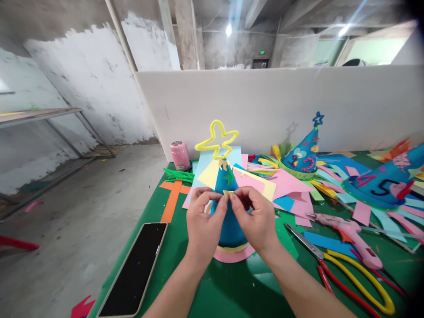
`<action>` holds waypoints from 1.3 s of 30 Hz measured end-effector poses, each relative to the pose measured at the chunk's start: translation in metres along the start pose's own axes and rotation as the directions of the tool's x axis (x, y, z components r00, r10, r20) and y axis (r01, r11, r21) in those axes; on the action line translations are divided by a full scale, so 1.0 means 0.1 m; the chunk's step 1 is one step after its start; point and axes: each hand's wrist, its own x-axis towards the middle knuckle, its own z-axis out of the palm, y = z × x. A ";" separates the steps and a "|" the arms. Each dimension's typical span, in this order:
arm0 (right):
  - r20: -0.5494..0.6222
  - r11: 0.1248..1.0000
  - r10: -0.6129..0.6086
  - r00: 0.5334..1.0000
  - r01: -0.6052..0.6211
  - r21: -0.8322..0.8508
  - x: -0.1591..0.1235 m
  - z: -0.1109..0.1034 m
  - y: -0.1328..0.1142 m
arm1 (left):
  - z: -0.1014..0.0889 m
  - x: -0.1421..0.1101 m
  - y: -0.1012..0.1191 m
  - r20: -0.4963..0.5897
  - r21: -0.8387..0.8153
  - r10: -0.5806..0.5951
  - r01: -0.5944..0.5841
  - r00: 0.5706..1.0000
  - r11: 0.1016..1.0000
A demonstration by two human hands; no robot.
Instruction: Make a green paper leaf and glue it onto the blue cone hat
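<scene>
1. The left hand (207, 216) and right hand (256, 214) meet fingertip to fingertip, each thumb pressed toward its curled fingers; between them they pinch a small, pale-yellow, pointed piece of paper (228, 192), one hand at either side of it.
2. Directly behind the grip stands a tall blue cone-shaped party hat (231, 227). Its long axis runs upright, the narrow tip above the fingertips and the wide base below them.
3. The relation that matters is depth: the yellow piece lies in front of the cone's near face, in line with its middle. Whether it touches that face or sits just short of it, I cannot tell.
4. Neither hand is clearly nearer; the cone rises between them, with the left hand overlapping its left side and the right hand its right.
5. Just above the grip, a green paper star (228, 177) is on the cone. Higher, leaning left of the tip, is a fuzzy yellow wire star outline (217, 122).
6. Below the grip, a flat pink paper brim (233, 257) rings the base.
7. Right of the grip and nearer the wearer lie scissors with red and yellow handles (323, 255); beyond them is a pink glue gun (356, 234).
</scene>
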 end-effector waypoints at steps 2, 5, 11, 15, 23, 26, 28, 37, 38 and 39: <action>-0.006 1.000 -0.002 1.000 0.002 0.000 0.01 0.00 0.00 | 0.00 0.01 0.00 0.003 -0.006 0.002 -0.002 1.000 1.000; -0.009 1.000 -0.001 1.000 0.001 0.002 0.02 0.00 0.01 | 0.00 0.03 0.00 0.010 -0.035 -0.009 0.009 1.000 0.999; -0.010 0.998 0.057 0.998 -0.056 0.041 0.04 0.00 0.01 | 0.01 0.04 -0.02 0.043 -0.096 -0.063 0.067 0.997 0.993; -0.017 0.991 0.110 0.994 -0.109 0.080 0.05 0.00 0.01 | 0.01 0.06 -0.02 0.056 -0.105 -0.093 0.098 0.994 0.990; 0.015 0.959 0.182 0.983 -0.181 0.216 0.06 0.01 0.03 | 0.01 0.08 -0.02 0.072 -0.123 -0.117 0.126 0.991 0.984; 0.037 0.956 0.193 0.981 -0.196 0.216 0.08 0.00 0.04 | 0.01 0.08 -0.03 0.080 -0.130 -0.135 0.145 0.988 0.981; 0.054 0.953 0.202 0.978 -0.209 0.221 0.10 0.00 0.05 | 0.00 0.09 -0.04 0.090 -0.134 -0.149 0.160 0.985 0.978; 0.075 0.946 0.207 0.976 -0.219 0.238 0.12 0.00 0.04 | -0.03 0.14 -0.07 0.133 -0.170 -0.203 0.224 0.970 0.960; 0.073 0.947 0.204 0.976 -0.216 0.237 0.12 0.00 0.04 | -0.03 0.15 -0.07 0.136 -0.187 -0.210 0.233 0.968 0.954; 0.070 0.948 0.203 0.977 -0.214 0.236 0.12 0.00 0.04 | -0.03 0.16 -0.07 0.147 -0.208 -0.220 0.247 0.964 0.946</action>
